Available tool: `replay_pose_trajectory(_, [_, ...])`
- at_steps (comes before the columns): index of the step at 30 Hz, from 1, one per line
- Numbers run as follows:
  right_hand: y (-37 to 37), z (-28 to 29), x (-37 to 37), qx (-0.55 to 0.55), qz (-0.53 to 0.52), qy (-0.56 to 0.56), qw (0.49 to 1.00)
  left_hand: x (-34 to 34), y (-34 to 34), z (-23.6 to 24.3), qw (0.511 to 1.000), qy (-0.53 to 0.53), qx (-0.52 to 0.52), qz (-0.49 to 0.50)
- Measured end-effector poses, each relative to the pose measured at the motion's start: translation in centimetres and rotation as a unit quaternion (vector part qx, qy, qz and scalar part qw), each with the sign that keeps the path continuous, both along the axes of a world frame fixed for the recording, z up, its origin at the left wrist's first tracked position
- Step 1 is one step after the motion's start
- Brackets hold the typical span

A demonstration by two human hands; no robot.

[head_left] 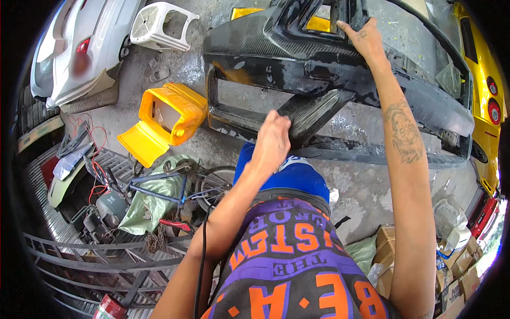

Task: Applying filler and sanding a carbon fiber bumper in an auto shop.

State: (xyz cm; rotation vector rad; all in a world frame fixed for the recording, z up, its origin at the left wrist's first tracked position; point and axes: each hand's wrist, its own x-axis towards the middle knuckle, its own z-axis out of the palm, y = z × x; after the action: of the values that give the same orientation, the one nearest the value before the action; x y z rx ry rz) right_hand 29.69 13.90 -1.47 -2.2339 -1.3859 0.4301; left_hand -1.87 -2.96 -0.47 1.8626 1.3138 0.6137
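Because the black bumper (324, 69) is wide and has large gaps, we think that the right hand (366, 42) takes it by a dark post (356, 9) at its far side so that it stays steady; there we see the thumb and the fingers set around the post, gripping it, though some fingertips are hidden from us. At the near side of the bumper, the left hand (272, 141) is by its slanting strut (319, 117), with the fingers curled in closely, and we cannot tell if some small thing is inside them. The bumper itself is directly in front of the person, just beyond the blue shorts (311, 178). Just left of the bumper we find a yellow container (191, 111), its flap (141, 144) folded outwards, perhaps for easy reaching inside; we notice a small pale patch within, but we cannot say what it is. To the near right of the bumper, cardboard boxes (387, 244) are put close together, maybe for saving space, and their contents we cannot make out
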Motion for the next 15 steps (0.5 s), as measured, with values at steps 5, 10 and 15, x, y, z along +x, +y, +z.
replay_pose_trajectory(5, [-0.3,-0.8,1.0,-0.001,-0.018,-0.014,1.0,1.4,-0.8,0.4,0.999,-0.039,-0.013,0.01])
replay_pose_trajectory(10, [0.4,-0.2,-0.1,0.013,0.008,0.005,1.0,-1.1,1.6,-2.2,1.0,0.028,-0.008,0.007])
replay_pose_trajectory(15, [0.6,0.3,0.5,-0.013,0.012,0.001,1.0,-2.7,1.3,0.6,0.87,-0.269,-0.378,0.164])
